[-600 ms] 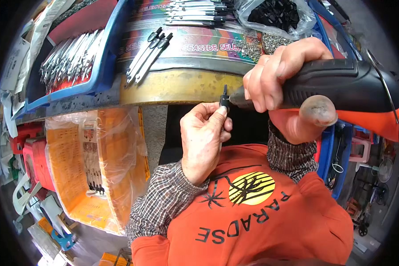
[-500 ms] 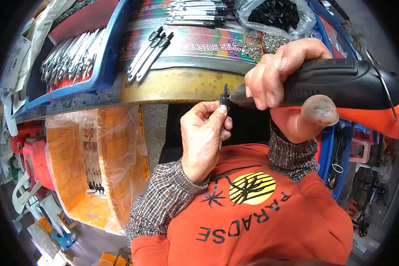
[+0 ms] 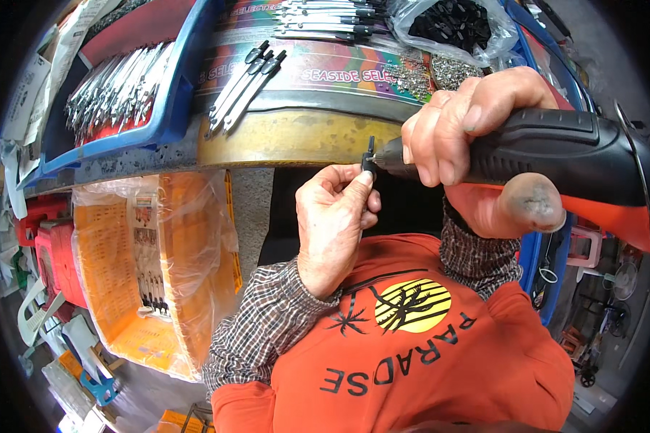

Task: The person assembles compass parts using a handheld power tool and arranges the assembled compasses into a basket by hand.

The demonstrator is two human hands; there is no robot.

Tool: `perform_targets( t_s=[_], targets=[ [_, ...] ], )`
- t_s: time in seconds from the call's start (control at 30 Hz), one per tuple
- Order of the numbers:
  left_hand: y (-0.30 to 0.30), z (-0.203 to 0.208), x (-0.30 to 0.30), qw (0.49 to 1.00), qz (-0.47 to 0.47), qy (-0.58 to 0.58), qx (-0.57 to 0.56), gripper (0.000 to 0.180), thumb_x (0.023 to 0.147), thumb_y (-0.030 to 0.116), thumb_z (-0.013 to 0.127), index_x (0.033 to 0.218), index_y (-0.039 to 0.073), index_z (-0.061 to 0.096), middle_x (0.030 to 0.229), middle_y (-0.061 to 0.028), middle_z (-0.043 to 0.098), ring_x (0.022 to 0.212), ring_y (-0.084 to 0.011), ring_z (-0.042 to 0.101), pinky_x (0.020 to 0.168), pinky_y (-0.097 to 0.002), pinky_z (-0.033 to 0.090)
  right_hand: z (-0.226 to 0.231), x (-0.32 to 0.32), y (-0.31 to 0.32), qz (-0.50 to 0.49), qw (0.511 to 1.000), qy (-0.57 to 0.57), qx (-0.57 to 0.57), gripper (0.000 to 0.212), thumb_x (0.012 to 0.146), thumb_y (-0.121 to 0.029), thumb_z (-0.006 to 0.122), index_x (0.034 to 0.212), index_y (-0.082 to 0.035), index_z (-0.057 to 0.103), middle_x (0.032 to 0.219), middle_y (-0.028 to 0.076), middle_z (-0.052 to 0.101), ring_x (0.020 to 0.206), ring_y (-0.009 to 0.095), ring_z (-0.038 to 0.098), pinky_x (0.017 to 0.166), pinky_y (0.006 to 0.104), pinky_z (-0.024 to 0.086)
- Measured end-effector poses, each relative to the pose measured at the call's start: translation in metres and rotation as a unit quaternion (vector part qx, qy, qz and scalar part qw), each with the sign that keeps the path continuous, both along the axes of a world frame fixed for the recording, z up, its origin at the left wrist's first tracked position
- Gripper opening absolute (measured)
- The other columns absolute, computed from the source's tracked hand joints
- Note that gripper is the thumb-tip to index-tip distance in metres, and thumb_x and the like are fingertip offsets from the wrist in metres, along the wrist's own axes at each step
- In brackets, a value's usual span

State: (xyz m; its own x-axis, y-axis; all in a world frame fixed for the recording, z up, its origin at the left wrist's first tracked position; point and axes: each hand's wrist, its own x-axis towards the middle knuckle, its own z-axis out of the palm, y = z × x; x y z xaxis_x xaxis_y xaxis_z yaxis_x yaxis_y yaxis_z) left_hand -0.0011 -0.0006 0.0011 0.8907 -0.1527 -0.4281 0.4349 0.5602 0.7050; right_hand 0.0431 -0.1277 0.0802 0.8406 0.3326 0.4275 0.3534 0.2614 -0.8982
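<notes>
My left hand (image 3: 336, 220) pinches a drawing compass (image 3: 368, 162) by its black head, with the thin black handle pointing up; my palm and fingers hide most of its legs. Wrapped round a black and orange electric screwdriver (image 3: 549, 144) is my right hand (image 3: 477, 137), its thumb along the lower side. The screwdriver lies nearly level, and its tip meets the side of the compass head from the right. On the bench just beyond, a few finished-looking compasses (image 3: 244, 94) with black heads and silvery legs lie side by side.
A blue bin (image 3: 173, 119) full of compasses stands at the left. More compasses (image 3: 325, 18) lie at the back, beside a plastic bag (image 3: 502, 43) of black parts and small metal screws (image 3: 451, 71). Below the bench edge sits a plastic-lined orange crate (image 3: 115, 274).
The rear of the screwdriver has dipped, and my right hand has shifted slightly right and down. My left hand and the compass have barely moved.
</notes>
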Motion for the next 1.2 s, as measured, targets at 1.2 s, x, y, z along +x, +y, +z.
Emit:
perform_targets(
  t_s=[1.2],
  targets=[
    [0.001,-0.002,0.0,0.999,-0.003,-0.012,0.05,0.014,0.082,0.009,0.057,0.086,-0.005,0.055,0.061,-0.0021,0.055,0.049,-0.005,0.049,0.043,-0.0175,0.041,0.007,0.017,0.03,0.02,0.999,-0.019,-0.043,0.042,0.071,-0.024,0.072,0.084,0.0,0.04,0.054,0.004,0.042,0.042,0.012,0.042,0.04,0.0249,0.039]
  ],
)
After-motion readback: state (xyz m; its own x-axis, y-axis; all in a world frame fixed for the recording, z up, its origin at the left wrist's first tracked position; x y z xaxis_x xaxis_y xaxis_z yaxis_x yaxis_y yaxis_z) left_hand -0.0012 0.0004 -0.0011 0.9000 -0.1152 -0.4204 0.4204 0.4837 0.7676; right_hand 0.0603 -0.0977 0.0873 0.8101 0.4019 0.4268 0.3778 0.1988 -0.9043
